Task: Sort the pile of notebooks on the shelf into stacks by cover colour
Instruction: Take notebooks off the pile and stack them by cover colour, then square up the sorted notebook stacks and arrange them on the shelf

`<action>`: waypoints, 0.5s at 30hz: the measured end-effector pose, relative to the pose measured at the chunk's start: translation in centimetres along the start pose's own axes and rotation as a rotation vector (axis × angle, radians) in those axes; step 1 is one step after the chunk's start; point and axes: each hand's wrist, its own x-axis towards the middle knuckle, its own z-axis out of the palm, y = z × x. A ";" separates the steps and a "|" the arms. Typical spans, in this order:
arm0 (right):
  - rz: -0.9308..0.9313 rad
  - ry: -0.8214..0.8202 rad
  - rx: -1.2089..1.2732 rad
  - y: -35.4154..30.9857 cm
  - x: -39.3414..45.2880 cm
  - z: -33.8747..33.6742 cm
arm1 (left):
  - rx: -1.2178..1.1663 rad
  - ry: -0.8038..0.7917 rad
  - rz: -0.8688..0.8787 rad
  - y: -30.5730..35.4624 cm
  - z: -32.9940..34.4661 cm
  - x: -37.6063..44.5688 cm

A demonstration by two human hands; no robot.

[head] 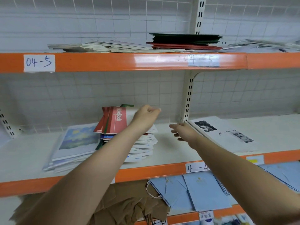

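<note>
A: Both arms are up at the middle shelf [162, 161], the one with the orange front rail. The left hand [146, 116] is over the mixed pile [138, 140], fingers curled in at the top of it. It looks like a pinch on the upper notebooks, but I can't tell exactly which cover it has.

B: And those red ones?

A: A handful of red "Notebook" covers [116, 121] are tipped up on edge at the back of that pile, with a green one [127, 105] peeking out behind them. So I'd call this the picking step: pulling one colour off the heap.

B: The right hand?

A: The right hand [180, 130] is loosely spread, holding nothing, hovering just beside the white photo-cover booklet [227, 133] by the slotted upright post [188, 101].

B: What does the next move need?

A: My guess is a firm hold on the reds, a lift clear of the slippery white-covered notebooks underneath, then a set-down spot. The bare strip of shelf between the pile and the booklet is the obvious room.

B: Any tight spots?

A: The painted-sky stack [76, 143] on the left overhangs toward the front rail, and the mixed pile is fanned and ragged on its right side, so a careless tug could slide things off the edge. Overhead, the upper shelf rail [113, 61] limits how high anything can be lifted. Up there a dark green and red stack [185, 41] already sits.
</note>
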 end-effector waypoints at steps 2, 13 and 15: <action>-0.005 -0.025 0.010 0.0 0.1 -0.4 | 0.008 -0.003 -0.030 0.1 1.7 -0.2; -0.120 0.038 -0.150 1.4 3.2 -6.6 | 0.564 0.165 0.065 3.2 7.8 0.7; -0.142 0.067 -0.198 1.8 3.9 -8.6 | 0.476 0.069 0.046 3.5 9.5 1.1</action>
